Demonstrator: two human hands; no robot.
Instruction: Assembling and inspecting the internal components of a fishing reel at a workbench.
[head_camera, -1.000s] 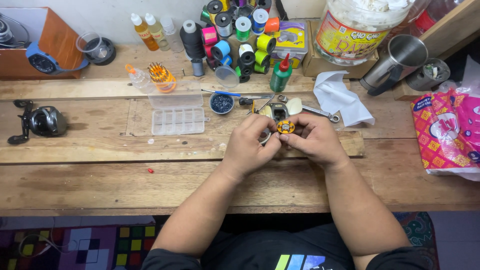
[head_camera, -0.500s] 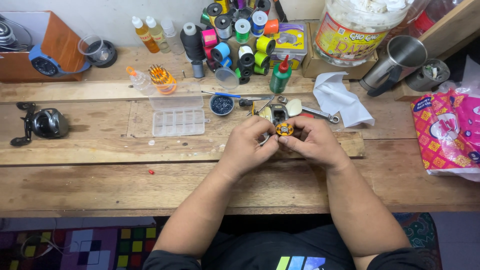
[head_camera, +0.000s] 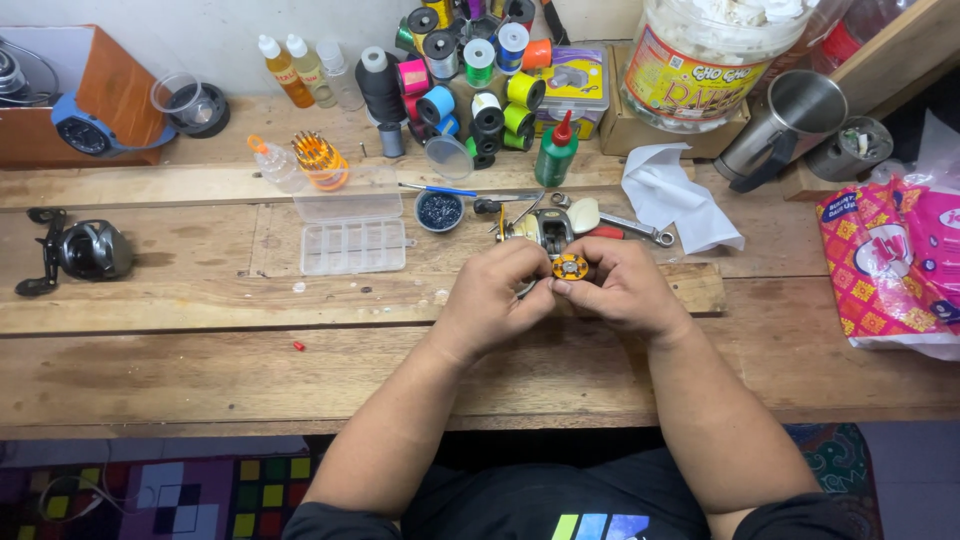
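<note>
Both of my hands meet over the middle of the wooden workbench (head_camera: 200, 370). Between the fingertips sits a small round orange and black part (head_camera: 570, 267) with a grey centre. My right hand (head_camera: 625, 290) pinches it from the right, and my left hand (head_camera: 495, 295) closes in on it from the left. Just behind the fingers lies a silver fishing reel body (head_camera: 545, 228) on the bench, partly hidden by my left hand.
A clear compartment box (head_camera: 352, 235) and a small dish of dark beads (head_camera: 438, 210) lie left of my hands. A black fishing reel (head_camera: 85, 250) rests far left. Thread spools (head_camera: 480, 60), small bottles, a green bottle (head_camera: 555, 155), a white cloth (head_camera: 675, 195), a wrench, a metal mug (head_camera: 785, 120) and pink bags (head_camera: 895, 260) crowd the back and right.
My hands have stayed in the same place over the bench. The fingers shifted only slightly around the round orange part.
</note>
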